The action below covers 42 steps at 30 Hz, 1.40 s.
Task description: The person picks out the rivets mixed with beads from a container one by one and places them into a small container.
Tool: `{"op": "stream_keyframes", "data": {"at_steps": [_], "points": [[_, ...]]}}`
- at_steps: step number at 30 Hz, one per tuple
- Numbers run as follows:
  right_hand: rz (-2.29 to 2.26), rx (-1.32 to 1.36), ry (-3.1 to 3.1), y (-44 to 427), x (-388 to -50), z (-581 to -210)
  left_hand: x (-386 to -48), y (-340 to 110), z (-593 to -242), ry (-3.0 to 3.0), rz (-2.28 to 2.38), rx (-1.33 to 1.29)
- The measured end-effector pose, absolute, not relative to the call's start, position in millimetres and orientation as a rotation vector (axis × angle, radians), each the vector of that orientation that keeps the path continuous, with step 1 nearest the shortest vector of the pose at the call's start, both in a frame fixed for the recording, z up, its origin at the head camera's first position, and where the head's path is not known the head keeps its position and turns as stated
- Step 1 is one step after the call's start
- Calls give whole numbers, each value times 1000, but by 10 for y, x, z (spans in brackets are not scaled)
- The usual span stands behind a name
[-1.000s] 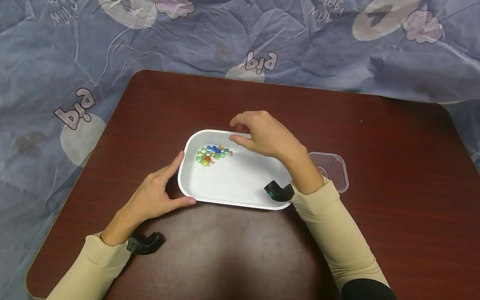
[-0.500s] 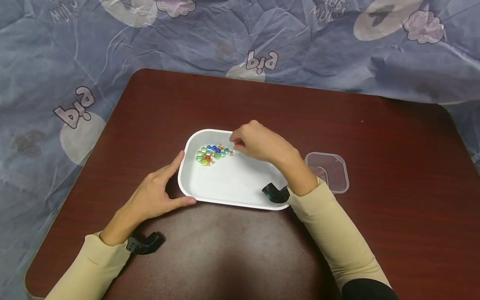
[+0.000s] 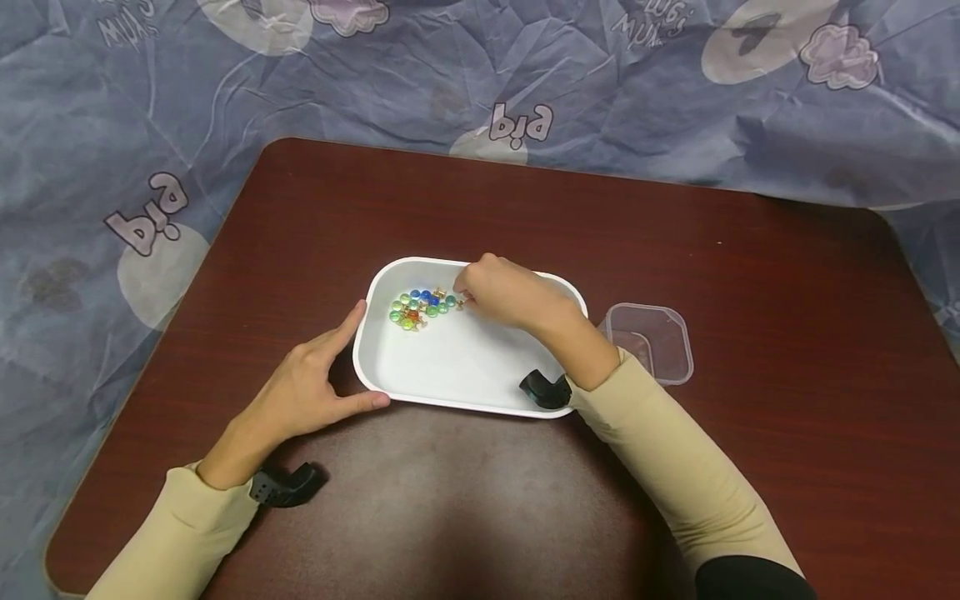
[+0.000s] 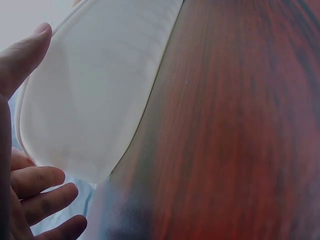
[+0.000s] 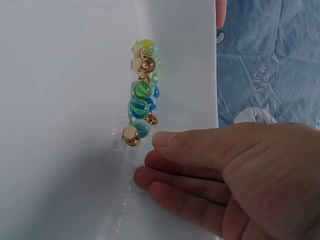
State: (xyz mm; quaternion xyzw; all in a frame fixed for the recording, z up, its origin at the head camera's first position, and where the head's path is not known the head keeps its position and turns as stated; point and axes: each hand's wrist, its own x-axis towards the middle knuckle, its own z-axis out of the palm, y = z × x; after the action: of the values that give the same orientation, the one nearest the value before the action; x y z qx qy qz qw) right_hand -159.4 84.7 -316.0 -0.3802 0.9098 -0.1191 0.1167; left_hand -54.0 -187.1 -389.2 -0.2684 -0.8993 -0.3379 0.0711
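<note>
A shallow white tray [image 3: 450, 367] lies on the table. Glass marbles [image 3: 432, 312] in green, blue and orange are bunched at its left end, mixed with small gold-coloured pieces [image 5: 133, 142], possibly push pins. My left hand [image 3: 303, 387] is spread at the tray's left near corner, thumb on the near rim, forefinger along the left side. Over the tray's far side is my right hand [image 3: 510, 292], fingertips beside the right edge of the cluster. The right wrist view shows its thumb and bent fingers a little apart, with nothing visible between them.
A clear plastic container [image 3: 671, 346] stands right of the tray, partly hidden by the right forearm. The dark brown table [image 3: 787, 350] ends at the back against a printed blue cloth [image 3: 420, 75]. Black wrist devices [image 3: 288, 485] hang below both wrists.
My right hand has lowered into the tray and moved left toward the marbles, its fingers drawing closer together. My left hand has stayed at the corner.
</note>
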Motion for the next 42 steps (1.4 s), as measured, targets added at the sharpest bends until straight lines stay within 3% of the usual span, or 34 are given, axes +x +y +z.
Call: {"op": "stream_keyframes", "data": {"at_steps": [42], "points": [[-243, -981, 2664, 759, -1649, -3314, -526, -1873, -3863, -2727, -1029, -786]]}}
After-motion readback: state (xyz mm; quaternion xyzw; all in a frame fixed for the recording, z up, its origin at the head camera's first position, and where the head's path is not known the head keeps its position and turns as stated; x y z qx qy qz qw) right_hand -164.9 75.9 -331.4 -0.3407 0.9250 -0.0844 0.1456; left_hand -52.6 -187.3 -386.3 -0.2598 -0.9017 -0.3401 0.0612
